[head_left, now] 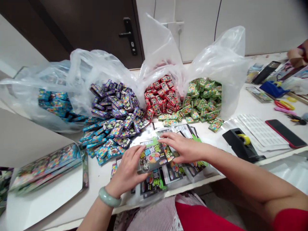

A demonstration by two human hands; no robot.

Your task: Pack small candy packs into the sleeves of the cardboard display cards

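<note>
My left hand (127, 171) grips the near left edge of a clear printed packet (152, 157) that lies on a stack of similar packets (173, 171) at the table's front edge. A green bangle sits on that wrist. My right hand (184, 147) rests flat on the packet's right side, fingers stretched out and pointing left. Behind the hands stand clear plastic bags of small candy boxes: blue boxes (54, 101), purple boxes (115, 110) spilling onto the table, red boxes (161, 94) and green boxes (203, 98).
A black tape dispenser (242, 142) stands right of the packets, with white sheets (261, 130) and a red-edged phone (285, 132) beyond it. Scissors (284, 106) and a blue object (273, 88) lie far right. Another person's hand (298, 54) shows there. A tray of filled packets (45, 166) sits at left.
</note>
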